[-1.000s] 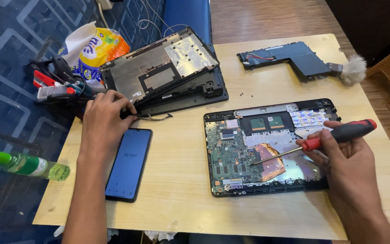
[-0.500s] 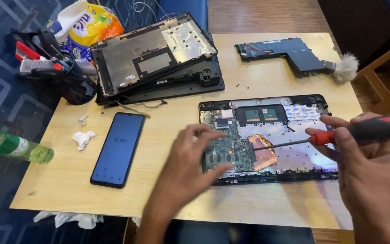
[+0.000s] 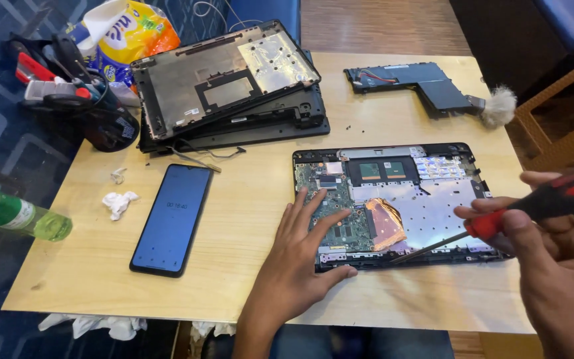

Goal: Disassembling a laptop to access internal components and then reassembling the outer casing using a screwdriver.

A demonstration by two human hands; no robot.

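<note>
Your left hand (image 3: 303, 256) has just moved. 1 second ago it rested far off by the stacked black covers (image 3: 227, 83); half a second ago it was crossing over; now it lies flat, fingers spread wide, holding nothing, on the near-left corner of the open laptop (image 3: 393, 203). The fingertips press on the green board (image 3: 330, 206) and the thumb hooks along the laptop's near edge. Judged from this, the hand now steadies the laptop for the tool.

Your right hand (image 3: 553, 259) has kept its grip through all 3 views: it is closed around the red-and-black handle of a screwdriver (image 3: 499, 223). The shaft slants away from this hand toward your left hand, and the tip sits low on the silver plate by the laptop's near edge, just right of the copper foil patch (image 3: 383, 223). I cannot tell whether the tip is seated in a screw.

The laptop lies on the table (image 3: 247, 219), between your 2 hands. Left of your left hand, well apart, lies a dark phone (image 3: 171, 219), screen up. Beyond the phone are 2 bits of crumpled tissue (image 3: 117, 203), and a green bottle (image 3: 14, 216) lies at the table's far left edge. Beyond your right hand sit a flat black battery (image 3: 413, 83) and a fluffy brush (image 3: 498, 106).
</note>
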